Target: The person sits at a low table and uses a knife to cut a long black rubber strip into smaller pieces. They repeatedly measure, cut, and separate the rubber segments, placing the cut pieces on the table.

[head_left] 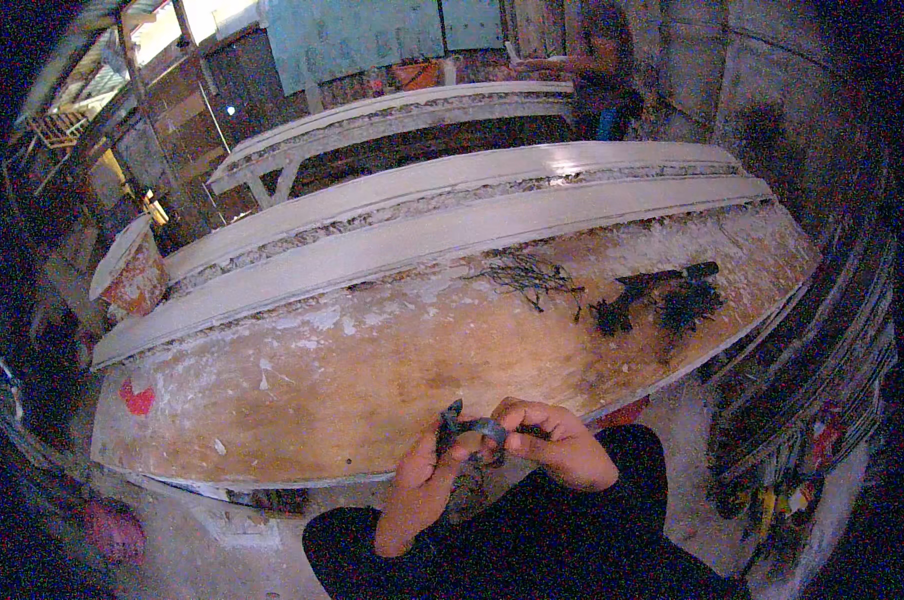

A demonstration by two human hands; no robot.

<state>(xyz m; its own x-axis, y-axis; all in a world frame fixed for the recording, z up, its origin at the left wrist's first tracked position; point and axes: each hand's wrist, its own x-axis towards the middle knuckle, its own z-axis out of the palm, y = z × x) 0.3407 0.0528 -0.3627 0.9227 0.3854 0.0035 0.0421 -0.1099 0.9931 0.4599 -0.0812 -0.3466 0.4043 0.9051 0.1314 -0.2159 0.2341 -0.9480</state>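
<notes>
A dark, grey-black strip (490,428) lies between the person's two hands, held up just off the near edge of the desk (372,390) and above the lap. Its long axis runs roughly left to right, bowed, with a darker end standing up at the left and a curled end at the right. The left hand (424,472) pinches the left end between thumb and fingers; the right hand (557,445) has its fingertips closed on the right end. Neither is clearly nearer: the strip spans the short gap between them, each hand touching its own end. What it is made of cannot be told.

Farther off and to the right of both hands, dark clumps (687,303) lie on the desk beside a long dark tool (700,271), perhaps a knife; the right hand is the nearer one to these. Thin dark strands (532,278) spread just left of them.

No brand, label or writing can be read anywhere; the red mark (137,397) at the desk's left end shows no legible letters.
</notes>
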